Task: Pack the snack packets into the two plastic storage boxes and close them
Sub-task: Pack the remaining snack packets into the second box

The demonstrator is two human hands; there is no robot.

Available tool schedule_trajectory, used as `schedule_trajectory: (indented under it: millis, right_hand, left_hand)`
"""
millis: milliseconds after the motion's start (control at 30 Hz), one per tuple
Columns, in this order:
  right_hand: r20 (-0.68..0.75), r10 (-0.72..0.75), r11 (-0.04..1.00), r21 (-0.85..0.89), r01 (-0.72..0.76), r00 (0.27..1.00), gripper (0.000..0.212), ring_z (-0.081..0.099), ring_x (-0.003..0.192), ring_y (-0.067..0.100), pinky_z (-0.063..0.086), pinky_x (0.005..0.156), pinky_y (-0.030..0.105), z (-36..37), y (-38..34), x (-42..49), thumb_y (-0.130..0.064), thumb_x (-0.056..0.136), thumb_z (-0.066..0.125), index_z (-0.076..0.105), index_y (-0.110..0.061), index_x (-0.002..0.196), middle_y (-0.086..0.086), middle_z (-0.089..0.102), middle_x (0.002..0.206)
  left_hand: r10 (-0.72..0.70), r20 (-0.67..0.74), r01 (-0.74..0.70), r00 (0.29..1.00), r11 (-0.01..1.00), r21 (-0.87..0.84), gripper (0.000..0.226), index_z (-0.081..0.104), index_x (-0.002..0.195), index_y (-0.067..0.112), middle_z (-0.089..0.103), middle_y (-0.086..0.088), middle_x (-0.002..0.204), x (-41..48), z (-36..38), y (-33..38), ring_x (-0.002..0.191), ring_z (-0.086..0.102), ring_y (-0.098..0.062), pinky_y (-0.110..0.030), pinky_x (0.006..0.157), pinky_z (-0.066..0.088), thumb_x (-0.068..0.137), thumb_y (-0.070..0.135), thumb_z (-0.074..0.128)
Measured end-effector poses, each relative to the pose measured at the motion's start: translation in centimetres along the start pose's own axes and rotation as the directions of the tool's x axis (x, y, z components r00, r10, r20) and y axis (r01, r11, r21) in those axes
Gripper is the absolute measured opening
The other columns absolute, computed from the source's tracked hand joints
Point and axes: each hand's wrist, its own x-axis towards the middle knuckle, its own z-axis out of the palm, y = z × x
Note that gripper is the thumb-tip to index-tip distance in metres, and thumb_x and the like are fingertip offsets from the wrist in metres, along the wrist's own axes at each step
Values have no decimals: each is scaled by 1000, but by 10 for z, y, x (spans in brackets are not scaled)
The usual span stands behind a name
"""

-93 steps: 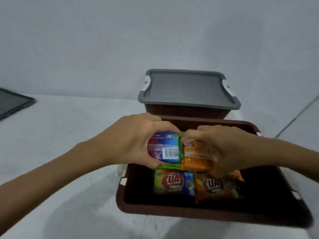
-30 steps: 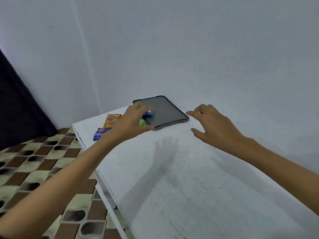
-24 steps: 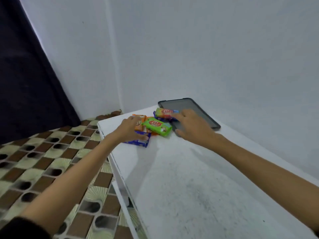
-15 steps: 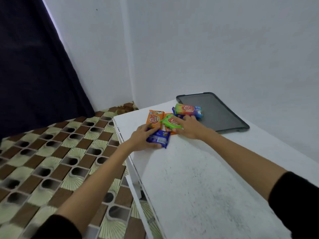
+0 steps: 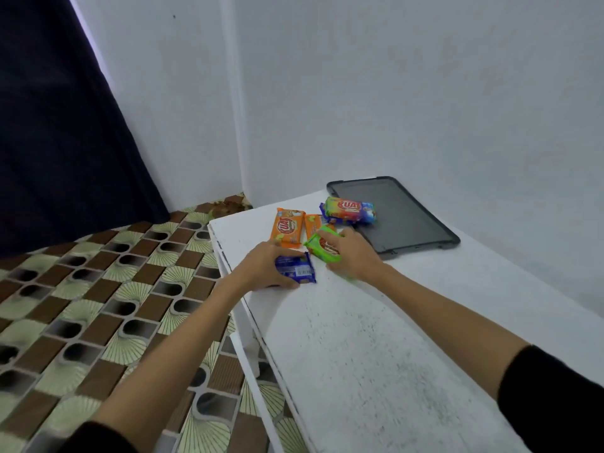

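The snack packets are grouped at the far left corner of the white surface (image 5: 359,338), close to its edge. A blue packet (image 5: 299,271) is gripped by the left hand (image 5: 264,266): the fingers are curled over its top and the thumb is set against its near side, with the packet lying on the surface. A green packet (image 5: 322,247) is held by the right hand (image 5: 351,253), whose fingers are bent round it; whether this packet is clear of the surface cannot be told. Just beyond the hands, an orange packet (image 5: 286,227) lies flat, and a second orange packet (image 5: 312,223) lies beside it, partly covered by the green one. A multicoloured packet (image 5: 349,209) rests on the left edge of a grey lid (image 5: 405,220), which lies flat against the wall.
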Motion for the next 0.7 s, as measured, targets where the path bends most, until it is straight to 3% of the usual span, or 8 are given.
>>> schedule_trajectory:
  millis: [167,333,567,700]
  right_hand:
    - [46,116,993,10,-117,992,82,46,120,32,45,97,38,-3,-1,-6,-33,80,69,19,-36,146,18,39,135]
    - [25,149,988,47,-150,989,84,48,117,29,45,96,36,-30,8,-35,-34,76,72,24,-34,145,14,40,133]
    - [-35,202,975,100,-197,979,80,52,103,23,45,80,28,-97,39,-136,-33,72,74,32,-40,139,7,44,116]
    - [-41,277,956,112,-271,960,77,46,89,15,38,63,22,-119,59,-217,-37,69,75,34,-42,134,-2,39,102]
  left_hand:
    - [-47,-32,46,998,999,-10,67,52,130,31,53,-1,130,-12,-5,5,114,49,-19,-27,87,44,69,50,74]
    - [-19,-67,19,998,1000,3,65,50,131,29,55,-3,124,-24,-26,28,108,50,-18,-24,81,43,73,42,74]
    - [196,-137,-196,971,980,20,62,54,128,32,56,-2,120,-39,-54,114,107,51,-18,-32,85,48,71,42,76]
    - [363,-80,-361,928,932,41,61,55,126,34,57,1,112,-45,-48,185,99,52,-13,-22,75,43,69,42,77]
